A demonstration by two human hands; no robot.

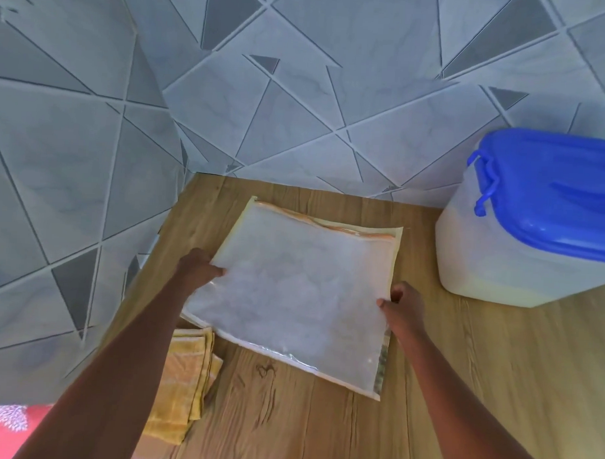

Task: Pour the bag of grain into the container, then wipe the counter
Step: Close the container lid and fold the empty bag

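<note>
Both forearms reach forward from the bottom edge over the wooden counter point(322, 419). Between the two hands lies the bag point(292, 290), flat and clear, with a pale border and an orange strip along its far edge; whether grain is inside I cannot tell. On its left edge the left hand point(196, 270) holds the bag, thumb on top and fingers seemingly under the edge. On its right edge the right hand point(403, 310) grips the bag in the same way, with the thumb pressed on the plastic. Beyond the right hand, further to the right, stands the container point(492, 263), white and translucent, with its blue lid point(556, 197) closed. Under the left forearm, just beside the near left corner of the bag, a folded yellow cloth point(183, 376) lies on the counter.
</note>
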